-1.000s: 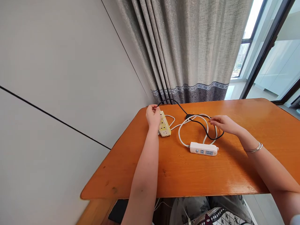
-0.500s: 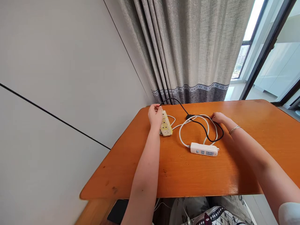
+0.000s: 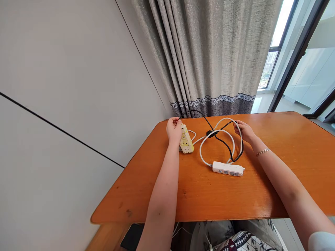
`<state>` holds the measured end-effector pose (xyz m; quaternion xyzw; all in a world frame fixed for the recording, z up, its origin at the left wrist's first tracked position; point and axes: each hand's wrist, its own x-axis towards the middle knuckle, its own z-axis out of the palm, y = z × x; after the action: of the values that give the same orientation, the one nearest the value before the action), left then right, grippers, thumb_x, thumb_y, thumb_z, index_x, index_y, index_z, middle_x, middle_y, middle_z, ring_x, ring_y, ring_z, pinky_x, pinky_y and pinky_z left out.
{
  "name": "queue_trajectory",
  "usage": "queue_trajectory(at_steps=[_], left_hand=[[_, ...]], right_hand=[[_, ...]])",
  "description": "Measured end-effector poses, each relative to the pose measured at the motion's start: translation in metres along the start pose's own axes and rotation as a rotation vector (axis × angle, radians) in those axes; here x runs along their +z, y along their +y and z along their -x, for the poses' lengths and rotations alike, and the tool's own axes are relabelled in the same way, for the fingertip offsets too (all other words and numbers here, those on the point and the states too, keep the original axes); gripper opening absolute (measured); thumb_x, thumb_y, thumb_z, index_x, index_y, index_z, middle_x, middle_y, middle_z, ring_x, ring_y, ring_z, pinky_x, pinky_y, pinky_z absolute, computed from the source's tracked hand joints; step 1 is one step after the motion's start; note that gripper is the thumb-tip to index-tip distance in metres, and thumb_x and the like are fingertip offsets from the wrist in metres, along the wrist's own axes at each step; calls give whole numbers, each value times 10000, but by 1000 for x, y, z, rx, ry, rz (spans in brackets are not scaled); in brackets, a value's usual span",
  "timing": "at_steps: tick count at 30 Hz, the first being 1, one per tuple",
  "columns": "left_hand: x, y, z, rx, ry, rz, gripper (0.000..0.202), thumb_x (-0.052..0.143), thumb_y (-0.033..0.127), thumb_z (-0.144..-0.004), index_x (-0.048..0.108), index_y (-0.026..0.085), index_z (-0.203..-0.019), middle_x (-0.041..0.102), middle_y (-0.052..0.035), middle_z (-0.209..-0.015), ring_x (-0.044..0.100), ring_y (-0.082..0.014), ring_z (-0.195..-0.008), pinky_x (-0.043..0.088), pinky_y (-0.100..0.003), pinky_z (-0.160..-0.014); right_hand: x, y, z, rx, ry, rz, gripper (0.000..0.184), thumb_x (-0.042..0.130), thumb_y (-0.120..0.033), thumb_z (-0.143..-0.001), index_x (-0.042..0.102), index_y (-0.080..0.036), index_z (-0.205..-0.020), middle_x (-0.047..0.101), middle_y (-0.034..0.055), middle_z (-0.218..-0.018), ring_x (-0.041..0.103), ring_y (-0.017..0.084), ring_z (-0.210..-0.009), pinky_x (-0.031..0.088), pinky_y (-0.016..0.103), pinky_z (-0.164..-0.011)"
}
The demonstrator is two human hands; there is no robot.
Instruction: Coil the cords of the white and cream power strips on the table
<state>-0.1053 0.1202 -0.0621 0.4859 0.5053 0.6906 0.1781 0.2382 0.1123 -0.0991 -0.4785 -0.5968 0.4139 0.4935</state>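
Observation:
My left hand is closed on the far end of a yellowed power strip that lies near the back left of the orange table. A black cable leaves that end and runs to a black plug. My right hand is closed on a loop of white cable, which it holds lifted off the table. That cable leads down to a white power strip lying flat in the middle. The black cable loops beside the white one.
A grey curtain hangs behind the table. A plain wall stands close on the left. A window with a dark frame is at the right. Patterned fabric shows below the table's front edge.
My right hand moved back and left, closed on the white cable and raised a loop of it. The white power strip shifted slightly. My left hand stayed on the yellowed strip.

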Motion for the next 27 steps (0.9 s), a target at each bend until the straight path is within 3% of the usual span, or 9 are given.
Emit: queue_trajectory(at_steps=[4,7,11,14,17,19,23,27], left_hand=[[1,-2,-1,1,-1,-8,92,604,211,-787,609,193,-877,604,-9,-808,581,-140,-741,458,-262,-718],[2,-2,0,-8,4,-8,98,605,204,-783,611,191,-879,608,-13,-819,580,-141,-746,462,-267,-730],[2,2,2,-11,-8,-24,93,607,206,-785,614,192,-876,606,-14,-815,579,-147,-744,462,-273,-725],[2,4,3,-23,-17,-22,89,610,198,-783,615,191,-871,608,-18,-818,580,-153,-751,462,-279,-730],[2,6,4,-23,-23,-9,86,608,195,-788,615,193,-873,610,-18,-823,582,-154,-755,465,-282,-739],[2,7,4,-26,-17,-1,85,606,189,-789,613,193,-874,610,-18,-825,584,-153,-754,467,-283,-741],[0,7,2,-29,10,-7,86,604,182,-789,609,192,-874,609,-18,-828,587,-150,-759,468,-280,-743],[-3,-1,-3,-13,42,-37,89,599,188,-785,607,199,-873,611,-12,-836,579,-138,-752,463,-269,-739]], right_hand=[[-7,-2,0,24,46,-71,221,514,-380,-631,542,-212,-771,398,-57,-571,321,102,-505,288,245,-495],[-15,-5,-2,14,89,-17,202,538,-330,-600,618,-193,-725,507,-33,-579,404,115,-546,331,259,-550],[-26,-19,1,-88,104,303,225,561,-312,-655,713,-174,-746,700,30,-760,598,183,-751,440,298,-726],[-32,-34,7,-140,115,605,241,599,-322,-692,742,-190,-833,740,46,-880,636,218,-835,452,315,-759],[-36,-46,14,-149,218,849,295,633,-390,-736,749,-211,-941,737,70,-987,638,254,-890,449,338,-756],[-39,-49,15,-115,324,896,347,606,-437,-786,743,-201,-1001,724,108,-1041,636,283,-927,452,361,-761],[-47,-48,9,-49,500,723,349,485,-390,-867,729,-160,-964,711,139,-969,626,276,-910,459,379,-781],[-61,-50,7,13,548,236,312,509,-334,-820,680,-167,-1022,579,13,-685,494,155,-578,412,291,-567]])
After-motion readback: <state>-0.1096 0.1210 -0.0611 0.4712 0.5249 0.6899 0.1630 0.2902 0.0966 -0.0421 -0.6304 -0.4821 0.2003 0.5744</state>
